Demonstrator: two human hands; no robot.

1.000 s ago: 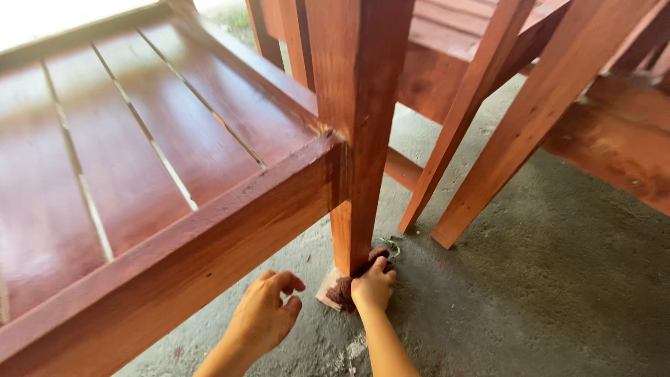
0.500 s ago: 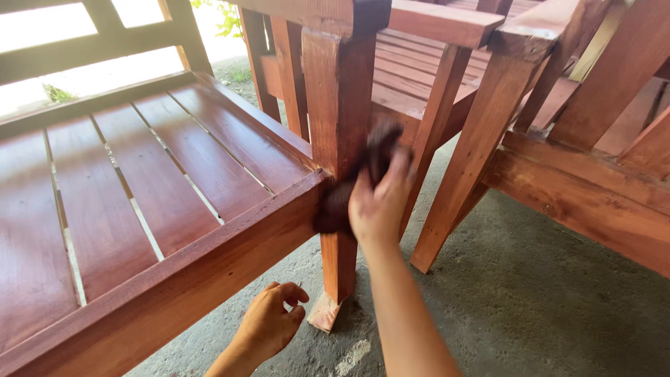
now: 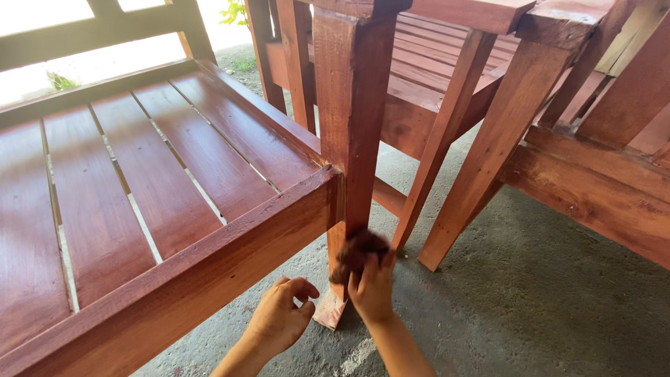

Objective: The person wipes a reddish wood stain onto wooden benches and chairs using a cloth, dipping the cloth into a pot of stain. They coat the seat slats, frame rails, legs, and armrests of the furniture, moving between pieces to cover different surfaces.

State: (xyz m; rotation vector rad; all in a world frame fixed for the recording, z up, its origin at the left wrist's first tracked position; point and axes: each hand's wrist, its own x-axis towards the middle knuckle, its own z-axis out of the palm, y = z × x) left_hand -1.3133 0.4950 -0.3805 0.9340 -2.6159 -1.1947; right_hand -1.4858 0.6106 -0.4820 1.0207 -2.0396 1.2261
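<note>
My right hand has its fingers closed on a dark rag, pressed against the bench leg just above them. It looks soft, light and bunchable, best gripped in a wad. My left hand hangs half-curled and empty beside it.

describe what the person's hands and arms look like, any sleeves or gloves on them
Both hands are bare: no gloves, rings or watch on the left hand or the right hand. The forearms that show are bare too, with no sleeve or cuff reaching into the head view. The nails look short and unpainted. Anything worn above the forearms is out of frame.
</note>
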